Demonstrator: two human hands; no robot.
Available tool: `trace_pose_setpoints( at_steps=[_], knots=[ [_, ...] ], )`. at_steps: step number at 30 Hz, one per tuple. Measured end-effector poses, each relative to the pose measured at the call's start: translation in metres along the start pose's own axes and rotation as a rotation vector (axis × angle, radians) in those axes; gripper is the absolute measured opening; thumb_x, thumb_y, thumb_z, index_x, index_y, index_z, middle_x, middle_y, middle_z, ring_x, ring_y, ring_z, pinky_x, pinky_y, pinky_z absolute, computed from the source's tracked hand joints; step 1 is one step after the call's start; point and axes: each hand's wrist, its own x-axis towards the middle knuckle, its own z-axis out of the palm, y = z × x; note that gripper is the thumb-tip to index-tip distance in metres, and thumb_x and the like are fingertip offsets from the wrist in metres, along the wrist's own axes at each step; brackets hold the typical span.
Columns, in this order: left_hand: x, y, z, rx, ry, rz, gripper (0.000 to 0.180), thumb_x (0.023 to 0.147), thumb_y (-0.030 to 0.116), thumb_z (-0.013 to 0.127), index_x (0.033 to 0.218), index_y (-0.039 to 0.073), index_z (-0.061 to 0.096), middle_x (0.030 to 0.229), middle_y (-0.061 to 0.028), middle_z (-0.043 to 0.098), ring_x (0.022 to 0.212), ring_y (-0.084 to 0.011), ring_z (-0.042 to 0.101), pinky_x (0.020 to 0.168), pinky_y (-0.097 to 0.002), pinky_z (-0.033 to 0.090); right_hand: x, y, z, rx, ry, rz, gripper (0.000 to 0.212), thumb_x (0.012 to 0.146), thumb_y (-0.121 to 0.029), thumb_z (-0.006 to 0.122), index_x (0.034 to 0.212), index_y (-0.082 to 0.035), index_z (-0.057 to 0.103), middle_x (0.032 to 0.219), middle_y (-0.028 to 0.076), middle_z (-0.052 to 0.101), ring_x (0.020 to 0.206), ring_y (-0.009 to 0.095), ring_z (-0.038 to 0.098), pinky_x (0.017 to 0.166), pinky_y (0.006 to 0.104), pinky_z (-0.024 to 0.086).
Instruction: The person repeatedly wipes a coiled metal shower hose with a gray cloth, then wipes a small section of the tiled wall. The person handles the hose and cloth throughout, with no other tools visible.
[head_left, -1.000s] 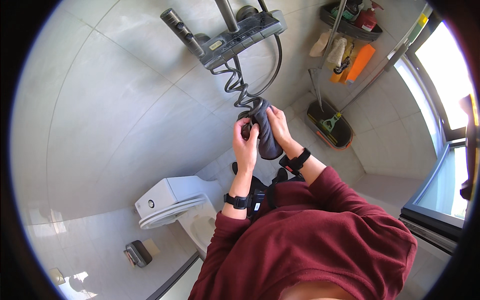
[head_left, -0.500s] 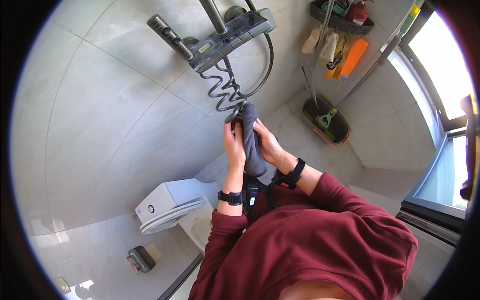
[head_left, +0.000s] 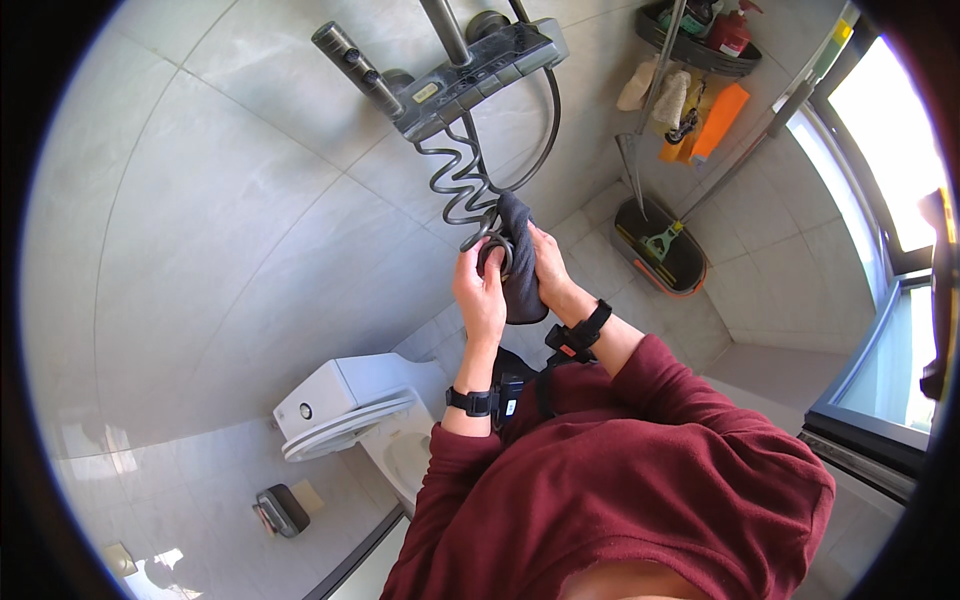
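The grey cloth (head_left: 524, 285) hangs bunched between the hands, in front of the person's waist, its upper part close against the lowest loops of the coiled hose (head_left: 452, 192). The right hand (head_left: 550, 268) grips the cloth from its right side, fingers bent; their far ends are hidden. The left hand (head_left: 480, 292) is closed, thumb against fingers, on a dark ring-shaped piece at the hose's lower end; whether that is a loop or a fitting cannot be told. The handling looks under way rather than finished, as both hands are occupied at this end. The upper coils, running up to the shower unit (head_left: 485, 80), have no cloth on them, and nothing shows which parts are already done, so what is left cannot be judged. Farther out, the bucket (head_left: 622, 238) stands on the floor to the right and the toilet (head_left: 350, 378) to the left.
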Motion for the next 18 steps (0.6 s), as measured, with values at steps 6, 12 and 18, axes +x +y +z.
trace_pose_setpoints(
  at_steps=[6,12,18],
  knots=[
    [0.006,-0.019,-0.008,-0.643,-0.092,-0.347,0.022,0.103,0.017,0.058,0.117,0.0,0.061,0.106,-0.0059,0.069,0.094,-0.0139,0.066,0.086,-0.0277,0.053,-0.007,-0.01,-0.024,0.414,-0.086,0.229,0.041,0.105,-0.037,0.045,0.115,-0.001,0.064,0.106,0.015,0.072,0.091,0.028,0.07,0.087,0.042,0.058],
    [0.007,-0.036,-0.005,-0.601,-0.104,-0.427,0.023,0.105,0.018,0.054,0.115,0.002,0.067,0.109,-0.0016,0.066,0.103,-0.0103,0.058,0.094,-0.0254,0.045,-0.035,-0.018,-0.008,0.304,-0.186,0.231,0.039,0.104,-0.032,0.048,0.128,-0.003,0.058,0.115,0.012,0.068,0.096,0.022,0.068,0.087,0.0385,0.057],
    [0.015,-0.035,-0.003,-0.615,-0.101,-0.398,0.025,0.105,0.02,0.055,0.119,0.001,0.066,0.118,-0.0051,0.069,0.106,-0.0116,0.061,0.098,-0.0261,0.044,-0.031,-0.002,0.007,0.254,-0.081,0.19,0.026,0.104,-0.027,0.055,0.118,-0.006,0.061,0.097,0.005,0.07,0.079,0.014,0.068,0.073,0.0305,0.058]
  ],
)
